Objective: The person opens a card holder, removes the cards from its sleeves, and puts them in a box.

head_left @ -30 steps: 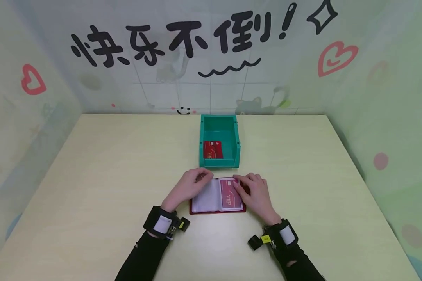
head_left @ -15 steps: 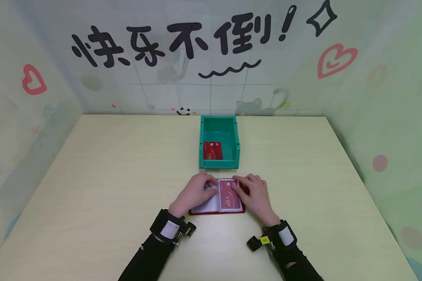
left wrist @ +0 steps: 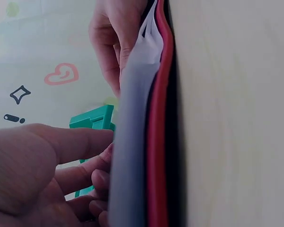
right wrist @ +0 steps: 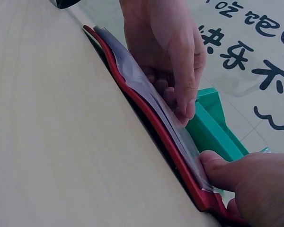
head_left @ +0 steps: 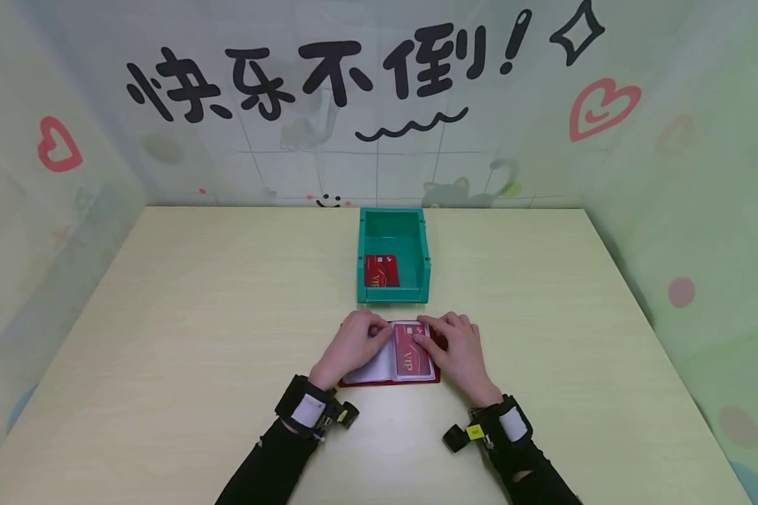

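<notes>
A small red-covered card holder [head_left: 368, 370] lies spread on the table, its clear sleeve pages facing up. In its right-hand sleeve is a red VIP card [head_left: 413, 358]. My right hand [head_left: 462, 354] grips the holder's right side, thumb [right wrist: 217, 165] on the sleeve and fingers round the red cover. Over the upper middle, by the card's left edge, my left hand [head_left: 354, 345] has thumb and forefinger close together at the pages. The sleeve partly hides those fingertips in the left wrist view, so I cannot tell whether they pinch it.
Just beyond the holder stands a green open-topped bin [head_left: 393, 294]. Red VIP card stock [head_left: 382, 271] lies in its near left corner. The wooden table [head_left: 227, 301] meets printed walls at the back and both sides.
My left hand has shifted right and slightly nearer, from the left page's top edge to the middle of the holder. The right hand stays at the right side, its thumb moved slightly left.
</notes>
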### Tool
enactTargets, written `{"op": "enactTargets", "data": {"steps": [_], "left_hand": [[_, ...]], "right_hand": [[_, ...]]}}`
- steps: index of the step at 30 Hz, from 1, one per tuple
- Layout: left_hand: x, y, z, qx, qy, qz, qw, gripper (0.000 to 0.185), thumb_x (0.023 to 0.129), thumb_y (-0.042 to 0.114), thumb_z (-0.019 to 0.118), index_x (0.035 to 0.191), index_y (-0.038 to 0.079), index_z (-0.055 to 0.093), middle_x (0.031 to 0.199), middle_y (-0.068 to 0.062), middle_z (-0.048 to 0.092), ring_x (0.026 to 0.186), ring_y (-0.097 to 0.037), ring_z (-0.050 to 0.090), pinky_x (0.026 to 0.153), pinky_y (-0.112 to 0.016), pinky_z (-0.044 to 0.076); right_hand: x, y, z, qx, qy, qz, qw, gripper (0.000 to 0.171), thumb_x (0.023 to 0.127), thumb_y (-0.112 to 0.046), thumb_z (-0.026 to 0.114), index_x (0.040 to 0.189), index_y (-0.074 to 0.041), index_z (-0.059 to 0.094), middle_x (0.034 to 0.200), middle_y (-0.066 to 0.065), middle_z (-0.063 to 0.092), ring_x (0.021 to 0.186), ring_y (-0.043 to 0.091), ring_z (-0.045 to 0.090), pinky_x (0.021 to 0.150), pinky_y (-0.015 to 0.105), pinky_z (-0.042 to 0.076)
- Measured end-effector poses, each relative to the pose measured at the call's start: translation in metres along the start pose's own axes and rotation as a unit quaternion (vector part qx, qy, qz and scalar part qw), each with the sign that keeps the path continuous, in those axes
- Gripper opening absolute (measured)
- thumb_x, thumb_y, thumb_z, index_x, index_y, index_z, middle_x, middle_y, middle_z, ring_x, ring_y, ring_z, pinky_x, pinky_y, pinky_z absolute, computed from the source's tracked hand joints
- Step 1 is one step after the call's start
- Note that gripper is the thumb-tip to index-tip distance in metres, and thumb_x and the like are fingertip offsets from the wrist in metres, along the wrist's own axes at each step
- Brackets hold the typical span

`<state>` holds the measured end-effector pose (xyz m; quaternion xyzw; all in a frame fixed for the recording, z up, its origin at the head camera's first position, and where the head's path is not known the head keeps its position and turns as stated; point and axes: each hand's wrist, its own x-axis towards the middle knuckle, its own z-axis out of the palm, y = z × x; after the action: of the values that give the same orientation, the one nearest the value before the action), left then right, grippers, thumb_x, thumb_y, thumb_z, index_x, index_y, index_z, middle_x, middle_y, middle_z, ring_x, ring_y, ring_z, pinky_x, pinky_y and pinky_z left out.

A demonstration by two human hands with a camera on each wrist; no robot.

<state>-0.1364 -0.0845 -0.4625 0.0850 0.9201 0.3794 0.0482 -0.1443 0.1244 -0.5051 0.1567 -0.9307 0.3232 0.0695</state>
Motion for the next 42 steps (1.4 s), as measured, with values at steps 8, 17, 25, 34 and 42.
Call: {"op": "enactTargets", "data": {"steps": [8,17,25,34,42], "left_hand": [[0.0023,0.0017,0.0061,0.023,0.019,0.005,0.9995,0.019,0.095,0.016,0.065,0.095,0.003,0.079,0.089,-0.011,0.067,0.089,-0.021,0.053,0.076,-0.032,0.041],[0.0029,0.0033,0.0098,0.046,0.022,-0.008,0.9986,0.019,0.096,0.017,0.065,0.095,0.002,0.078,0.09,-0.012,0.065,0.089,-0.024,0.052,0.072,-0.03,0.038],[0.001,0.0058,0.0074,0.038,0.01,-0.014,0.9991,0.02,0.097,0.016,0.064,0.095,0.002,0.077,0.092,-0.012,0.065,0.09,-0.024,0.05,0.073,-0.03,0.038],[0.0007,0.0064,0.0055,0.037,0.001,-0.021,0.9991,0.019,0.097,0.014,0.062,0.095,0.003,0.078,0.094,-0.012,0.064,0.094,-0.025,0.051,0.075,-0.032,0.041],[0.0002,0.0021,0.0029,0.008,-0.004,-0.022,0.9997,0.023,0.097,0.017,0.062,0.082,0.006,0.076,0.086,-0.009,0.059,0.089,-0.022,0.049,0.071,-0.03,0.038]], "right_hand": [[-0.0001,-0.0006,-0.0004,-0.006,-0.002,-0.001,1.0,0.042,0.088,-0.032,0.077,0.126,-0.015,0.071,0.096,0.009,0.061,0.094,0.022,0.048,0.082,0.037,0.035],[-0.0001,-0.0013,-0.0011,-0.008,-0.003,-0.002,1.0,0.042,0.089,-0.032,0.076,0.127,-0.015,0.07,0.095,0.009,0.061,0.094,0.022,0.049,0.082,0.038,0.036],[-0.0008,-0.0014,-0.0013,-0.006,-0.002,-0.006,1.0,0.041,0.089,-0.03,0.076,0.127,-0.014,0.071,0.095,0.009,0.061,0.094,0.023,0.049,0.082,0.038,0.035],[-0.0006,0.0003,-0.0015,-0.009,-0.005,-0.003,1.0,0.041,0.089,-0.031,0.076,0.127,-0.015,0.07,0.095,0.009,0.061,0.093,0.022,0.047,0.082,0.038,0.034],[-0.0015,0.0006,-0.0013,-0.004,-0.006,-0.005,1.0,0.044,0.088,-0.032,0.077,0.128,-0.015,0.07,0.095,0.009,0.061,0.094,0.022,0.048,0.083,0.038,0.035]]}}
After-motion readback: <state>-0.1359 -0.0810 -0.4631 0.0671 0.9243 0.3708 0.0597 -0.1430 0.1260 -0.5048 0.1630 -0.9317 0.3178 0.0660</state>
